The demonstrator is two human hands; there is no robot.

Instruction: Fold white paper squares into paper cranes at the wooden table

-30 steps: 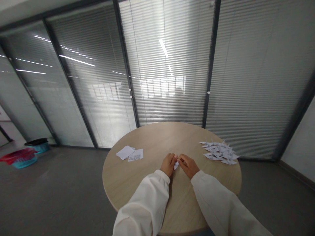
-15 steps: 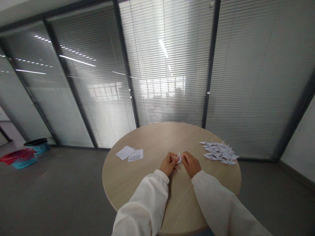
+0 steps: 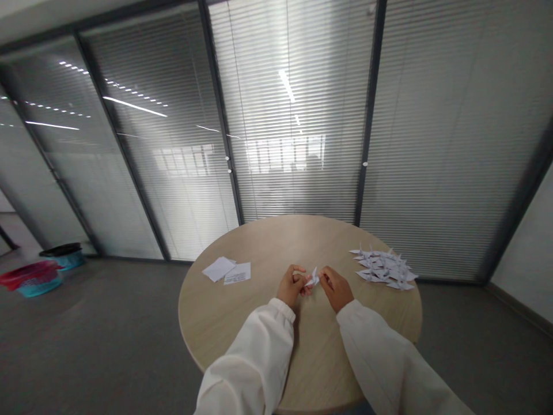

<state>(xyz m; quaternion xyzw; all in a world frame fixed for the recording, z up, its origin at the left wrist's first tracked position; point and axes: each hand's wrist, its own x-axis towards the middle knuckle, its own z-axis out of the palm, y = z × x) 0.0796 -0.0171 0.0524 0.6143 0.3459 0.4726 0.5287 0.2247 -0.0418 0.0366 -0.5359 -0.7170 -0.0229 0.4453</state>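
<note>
A small white folded paper crane [image 3: 313, 279] is between my hands, above the middle of the round table. My right hand [image 3: 336, 288] pinches its right side between thumb and fingers. On the other side, my left hand [image 3: 292, 285] has its thumb and lower fingers at the left wing, with the index finger raised away from the paper. Parts of the crane are covered by fingertips. Nearest to my right hand lies a pile of similar white paper cranes [image 3: 384, 268].
Flat white paper sheets [image 3: 219, 269] lie on the left of the wooden table [image 3: 276, 239], one with printed text. On the floor at far left stand a blue basin with red covering [image 3: 32, 278] and another with black [image 3: 63, 255]. Glass partitions with blinds [image 3: 298, 184] rise behind the table.
My left hand has shifted slightly left and its index finger has lifted, so more of the paper crane shows. My right hand stays pinched in nearly the same place.
</note>
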